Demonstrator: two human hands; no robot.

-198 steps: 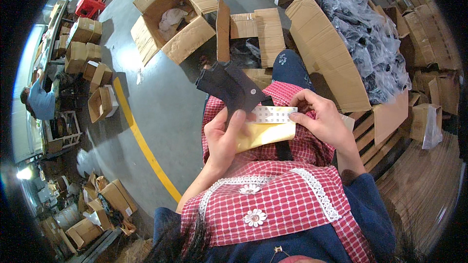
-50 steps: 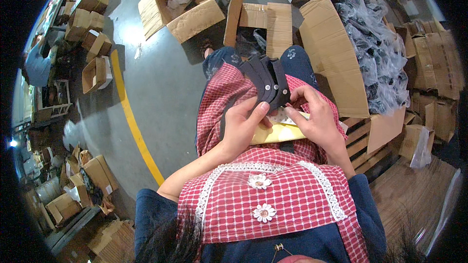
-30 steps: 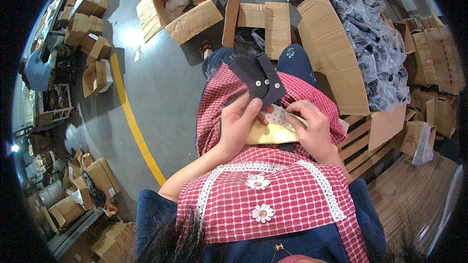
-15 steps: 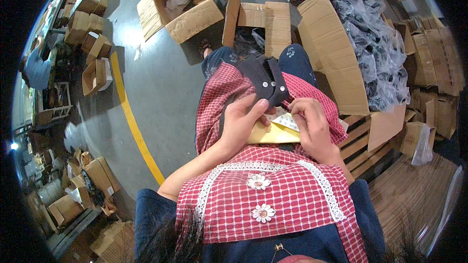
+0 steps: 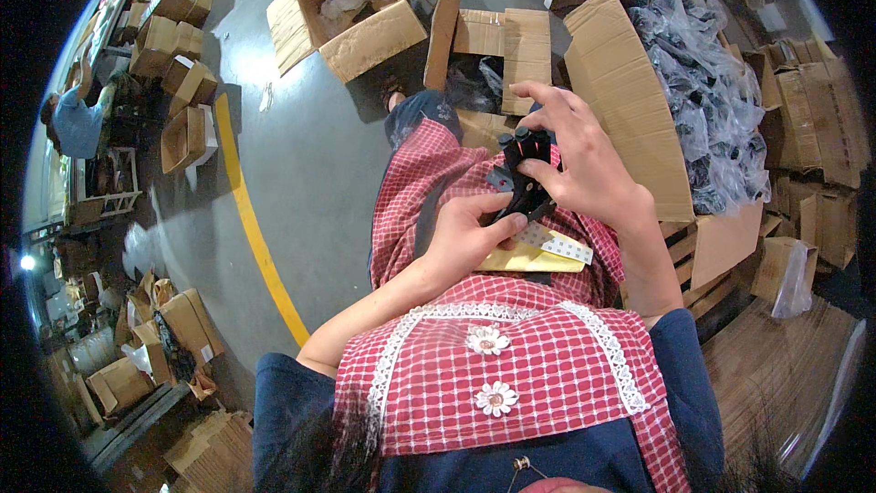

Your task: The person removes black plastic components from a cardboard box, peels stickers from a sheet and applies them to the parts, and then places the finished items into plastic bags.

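Observation:
A black item with straps [image 5: 524, 184] is held up over my lap; dark round knobs and thin reddish marks show along its top, and I cannot make out its exact kind. My left hand [image 5: 474, 236] pinches its lower end between thumb and fingers. At its upper right side, my right hand [image 5: 579, 155] grips it with the thumb across the front, the other fingers raised and partly bent behind. Below the item, a white strip with small grey marks [image 5: 564, 246], apparently a label sheet, lies on a yellow sheet [image 5: 525, 262] on my red checked apron [image 5: 493, 338].
An open carton [image 5: 372, 41] stands on the floor ahead, beside a smaller open box [image 5: 479, 32]. At right, a large carton holds many plastic-bagged dark items [image 5: 698, 100]. Flattened cardboard [image 5: 776, 374] lies near right. A person in blue [image 5: 75, 123] is at far left, past a yellow floor line [image 5: 246, 201].
My right hand has left the label strip and moved up onto the black item. The item is lifted and turned, its silver snaps out of sight. The strip now lies loose on the yellow sheet.

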